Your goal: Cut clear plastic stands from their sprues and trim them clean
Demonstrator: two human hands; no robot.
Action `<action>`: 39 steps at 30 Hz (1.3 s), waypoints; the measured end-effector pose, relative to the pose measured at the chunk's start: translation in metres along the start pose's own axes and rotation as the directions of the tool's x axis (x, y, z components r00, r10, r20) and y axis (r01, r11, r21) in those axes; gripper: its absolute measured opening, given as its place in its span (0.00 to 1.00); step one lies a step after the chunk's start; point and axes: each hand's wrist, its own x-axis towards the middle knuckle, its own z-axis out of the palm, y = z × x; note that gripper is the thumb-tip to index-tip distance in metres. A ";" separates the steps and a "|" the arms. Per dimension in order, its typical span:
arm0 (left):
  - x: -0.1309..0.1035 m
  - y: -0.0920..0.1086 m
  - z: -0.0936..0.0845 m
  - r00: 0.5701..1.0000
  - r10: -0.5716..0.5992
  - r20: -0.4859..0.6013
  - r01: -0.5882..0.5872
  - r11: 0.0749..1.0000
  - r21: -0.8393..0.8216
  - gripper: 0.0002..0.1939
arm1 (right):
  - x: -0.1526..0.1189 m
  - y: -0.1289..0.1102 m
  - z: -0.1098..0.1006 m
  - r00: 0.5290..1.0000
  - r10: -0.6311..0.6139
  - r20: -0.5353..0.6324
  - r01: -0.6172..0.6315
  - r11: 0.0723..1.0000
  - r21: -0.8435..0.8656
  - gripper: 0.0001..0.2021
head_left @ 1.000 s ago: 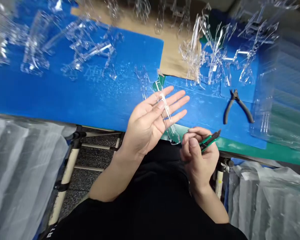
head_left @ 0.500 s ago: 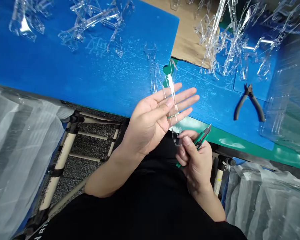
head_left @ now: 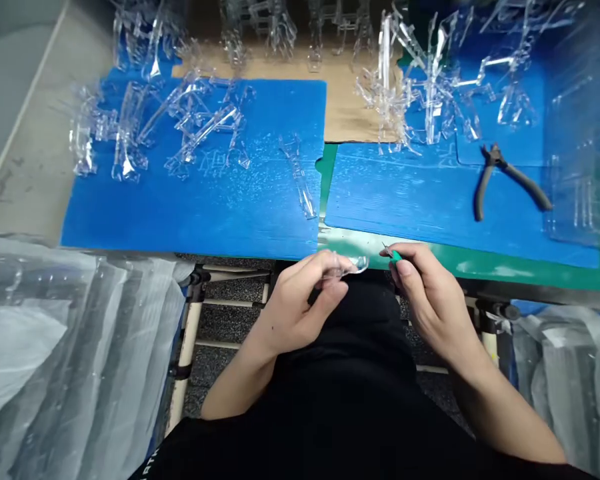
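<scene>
My left hand (head_left: 305, 300) is closed around a clear plastic part (head_left: 359, 264), whose curved end sticks out past the fingertips toward the right. Fingers cover most of that part. My right hand (head_left: 430, 293) grips a green utility knife (head_left: 395, 256), its blade pointing up and left; the rest of the handle is hidden in the palm. A small gap separates the two hands, both just in front of the table edge. Beyond them, another clear plastic part (head_left: 300, 177) lies on the left blue sheet (head_left: 205, 213).
Black-handled cutting pliers (head_left: 495, 157) lie on the right blue sheet (head_left: 405, 200). Piles of clear plastic pieces (head_left: 200, 127) cover the back left, with more clear pieces (head_left: 433, 87) at back right. Brown cardboard (head_left: 347, 107) lies between. Wrapped stacks (head_left: 105, 320) stand below the table edge.
My left hand has gone from spread fingers to closed around the clear part. My right hand has released the part's end and moved right with the knife. The camera view has shifted.
</scene>
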 end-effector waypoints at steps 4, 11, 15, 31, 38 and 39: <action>-0.001 -0.001 0.003 0.988 0.148 0.032 -0.151 0.979 0.137 0.07 | 0.003 -0.015 -0.015 0.982 -0.178 0.056 0.185 0.967 -0.172 0.10; 0.000 0.006 0.001 0.995 0.100 -0.010 -0.094 0.966 0.240 0.08 | -0.006 -0.030 -0.026 0.943 -0.309 0.125 0.333 0.884 -0.327 0.12; -0.002 0.006 0.001 0.998 0.067 0.001 -0.066 0.970 0.233 0.08 | -0.011 -0.033 -0.025 0.940 -0.300 0.165 0.340 0.874 -0.348 0.12; -0.004 0.007 0.001 0.998 0.066 0.023 -0.068 0.993 0.100 0.07 | 0.002 -0.016 -0.016 0.983 -0.176 0.060 0.186 0.936 -0.299 0.09; -0.006 0.009 0.008 0.986 -0.159 -0.054 0.152 0.981 -0.121 0.07 | -0.001 -0.027 -0.016 0.984 -0.164 0.070 0.171 0.977 -0.126 0.09; -0.006 0.009 0.008 0.986 -0.158 -0.055 0.150 0.981 -0.126 0.06 | -0.003 -0.031 -0.017 0.983 -0.167 0.077 0.176 0.976 -0.127 0.09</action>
